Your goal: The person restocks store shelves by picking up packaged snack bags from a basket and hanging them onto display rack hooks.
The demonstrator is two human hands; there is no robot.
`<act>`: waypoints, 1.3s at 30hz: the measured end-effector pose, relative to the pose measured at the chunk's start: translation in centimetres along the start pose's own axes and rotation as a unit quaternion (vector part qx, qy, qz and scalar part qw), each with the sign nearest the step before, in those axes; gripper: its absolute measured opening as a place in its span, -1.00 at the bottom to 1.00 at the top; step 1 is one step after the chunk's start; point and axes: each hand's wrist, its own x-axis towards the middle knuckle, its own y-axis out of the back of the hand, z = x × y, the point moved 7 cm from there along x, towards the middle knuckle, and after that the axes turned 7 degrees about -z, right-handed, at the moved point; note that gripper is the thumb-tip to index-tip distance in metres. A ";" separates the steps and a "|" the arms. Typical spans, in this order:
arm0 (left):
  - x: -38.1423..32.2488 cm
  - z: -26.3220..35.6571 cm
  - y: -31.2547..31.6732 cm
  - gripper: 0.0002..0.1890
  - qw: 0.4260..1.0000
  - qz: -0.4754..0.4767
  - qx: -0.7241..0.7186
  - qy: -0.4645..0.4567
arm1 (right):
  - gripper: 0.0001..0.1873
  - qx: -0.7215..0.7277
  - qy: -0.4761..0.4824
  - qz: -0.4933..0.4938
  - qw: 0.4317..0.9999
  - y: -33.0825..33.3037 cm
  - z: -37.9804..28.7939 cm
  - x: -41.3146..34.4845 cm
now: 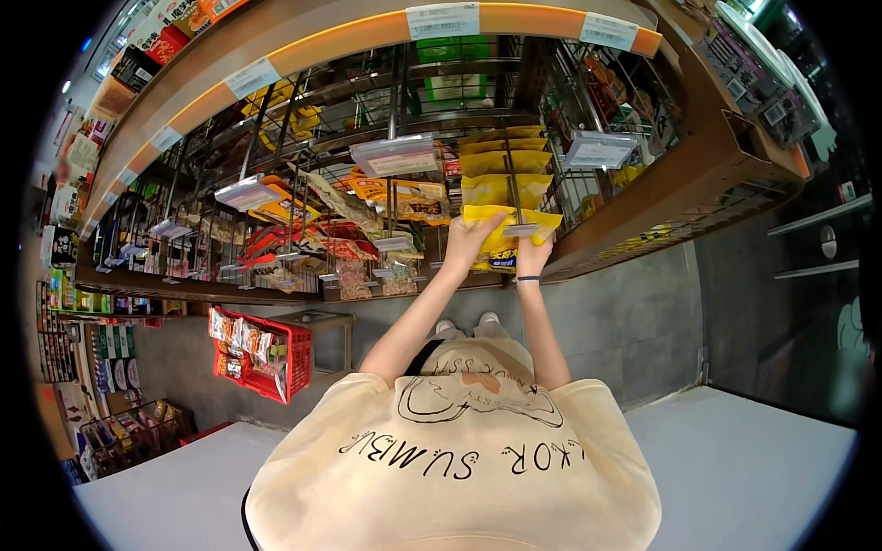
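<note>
My left hand (471, 241) grips the left edge of a yellow snack bag (497, 241) at the front of a metal display hook (511, 172). On the bag's right side, my right hand (533, 256) holds it too, partly hidden behind the bag's upper corner; a dark band circles that wrist. A clear price-tag holder (520, 231) at the hook's tip overlaps the bag. Whether the bag still hangs on the hook, I cannot tell. Behind it, several similar yellow bags (506, 163) hang in a row.
Other hooks carry packaged snacks (413, 198) to the left. A shelf with an orange price strip (537, 19) runs above. The rack's brown side panel (661, 186) slants down at right. A red shopping basket (298, 358) with several packets sits at lower left, beside a stool (334, 320).
</note>
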 end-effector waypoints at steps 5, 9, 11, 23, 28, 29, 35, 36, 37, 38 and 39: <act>0.2 -0.1 -0.2 -0.79 1.000 0.016 0.002 0.011 | -0.63 0.008 0.016 -0.016 1.000 -0.2 0.1 0.8; 0.7 -0.6 0.1 -0.77 0.999 0.034 -0.029 0.023 | -0.62 0.025 0.031 -0.033 0.999 -0.9 -0.6 1.3; 1.0 -0.5 -0.1 -0.78 0.998 0.038 -0.037 0.028 | -0.60 0.038 0.021 -0.034 0.999 -1.1 -0.7 1.7; 2.7 -0.9 0.3 -0.79 0.994 0.086 -0.059 -0.038 | -0.44 -0.015 -0.032 -0.019 0.999 -1.4 1.5 4.1; 2.4 -0.3 -0.1 -0.81 0.994 0.095 -0.021 -0.043 | -0.43 -0.030 -0.048 -0.037 0.998 -1.2 0.7 3.9; 2.4 -0.4 0.1 -0.83 0.994 0.096 -0.010 -0.046 | -0.47 -0.024 -0.045 -0.039 0.998 -1.3 0.7 3.9; 2.1 -0.8 0.4 -0.83 0.996 0.080 0.012 -0.040 | -0.53 -0.042 -0.035 -0.049 0.997 -0.7 1.0 2.6; 1.9 -0.7 0.2 -0.83 0.996 0.086 0.009 -0.036 | -0.53 -0.046 -0.039 -0.054 0.997 -0.6 1.3 2.4; 1.8 -0.3 -0.1 -0.82 0.995 0.089 0.005 -0.047 | -0.54 -0.072 -0.016 -0.044 0.996 -0.3 1.1 2.3; 1.8 0.1 0.1 -0.81 0.994 0.093 0.005 -0.061 | -0.54 -0.093 0.008 -0.035 0.995 -0.5 0.9 2.2; 1.9 -0.3 0.4 -0.80 0.994 0.091 0.001 -0.062 | -0.57 -0.116 0.008 -0.047 0.992 -0.6 0.7 2.0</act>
